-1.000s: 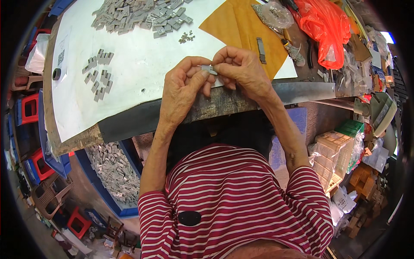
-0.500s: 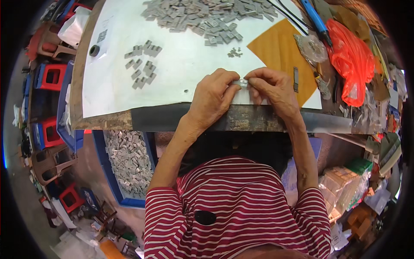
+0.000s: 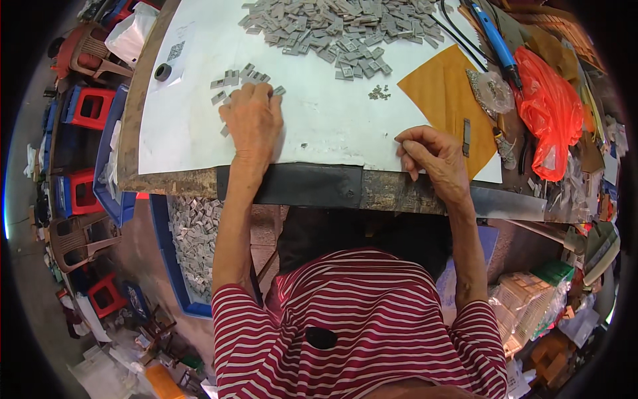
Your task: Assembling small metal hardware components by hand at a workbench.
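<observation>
My left hand [image 3: 252, 123] reaches over the loose group of small flat grey metal pieces [image 3: 231, 78] on the left of the white sheet. A grey metal piece [image 3: 279, 90] pokes out at its thumb and forefinger, which close on it; the hand hides several others. My right hand [image 3: 432, 159] hovers by the sheet's near edge, thumb against forefinger in a pinch. Whatever that pinch may hold is too small to make out. Beyond it lies a small heap of tiny metal parts [image 3: 379, 93]. A big pile of grey metal pieces [image 3: 332, 30] covers the far middle.
A tan board [image 3: 438, 90] with a dark grey strip [image 3: 466, 137] lies on the right. Past it are a blue pen-like tool [image 3: 493, 36] and a red plastic bag [image 3: 546, 113]. A black ring [image 3: 163, 72] sits far left. Below the table, a blue bin [image 3: 166, 253] contains metal pieces.
My left hand has moved away to the left, from the front middle to the group of pieces, taking the metal piece with it. My right hand stays near the front edge, parted from that piece.
</observation>
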A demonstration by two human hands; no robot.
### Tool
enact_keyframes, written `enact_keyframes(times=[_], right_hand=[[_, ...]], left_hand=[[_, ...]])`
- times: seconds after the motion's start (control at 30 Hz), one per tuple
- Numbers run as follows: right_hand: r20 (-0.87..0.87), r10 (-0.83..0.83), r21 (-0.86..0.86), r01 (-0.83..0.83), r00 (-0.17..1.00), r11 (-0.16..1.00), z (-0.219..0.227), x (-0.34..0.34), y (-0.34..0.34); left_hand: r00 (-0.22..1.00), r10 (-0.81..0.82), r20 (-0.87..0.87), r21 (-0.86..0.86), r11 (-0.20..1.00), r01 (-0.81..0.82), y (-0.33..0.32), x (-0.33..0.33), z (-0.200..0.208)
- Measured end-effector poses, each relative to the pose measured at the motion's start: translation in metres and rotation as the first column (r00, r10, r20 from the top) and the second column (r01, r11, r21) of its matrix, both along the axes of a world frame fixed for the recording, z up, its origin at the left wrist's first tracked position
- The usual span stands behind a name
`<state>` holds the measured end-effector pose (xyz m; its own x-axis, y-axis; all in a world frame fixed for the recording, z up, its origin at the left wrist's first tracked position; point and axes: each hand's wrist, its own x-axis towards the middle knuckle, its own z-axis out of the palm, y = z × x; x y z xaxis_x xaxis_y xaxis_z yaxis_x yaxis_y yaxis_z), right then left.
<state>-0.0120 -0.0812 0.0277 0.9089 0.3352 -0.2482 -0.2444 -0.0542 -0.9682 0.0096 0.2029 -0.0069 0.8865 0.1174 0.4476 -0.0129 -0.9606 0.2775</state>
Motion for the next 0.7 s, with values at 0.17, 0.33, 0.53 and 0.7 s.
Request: enact_keyframes(times=[0.17,0.33,0.53,0.7], right_hand=[[0.013,0.016,0.007,-0.016,1.000,1.000,-0.003,-0.001,-0.006],[0.016,0.001,0.024,-0.001,1.000,1.000,-0.003,-0.004,-0.012],[0.005,-0.018,0.057,0.018,1.000,0.998,-0.009,-0.003,-0.015],[0.024,-0.011,0.041,0.010,1.000,0.999,-0.009,-0.003,-0.017]], left_hand=[[0.992,0.122,-0.032,0.133,0.984,-0.116,0.007,0.006,0.001],[0.994,0.100,-0.040,0.036,0.994,-0.099,0.010,0.010,-0.003],[0.995,0.104,0.009,0.131,0.986,-0.104,0.012,0.012,-0.002],[0.991,0.130,0.022,0.208,0.969,-0.132,0.011,0.016,0.003]])
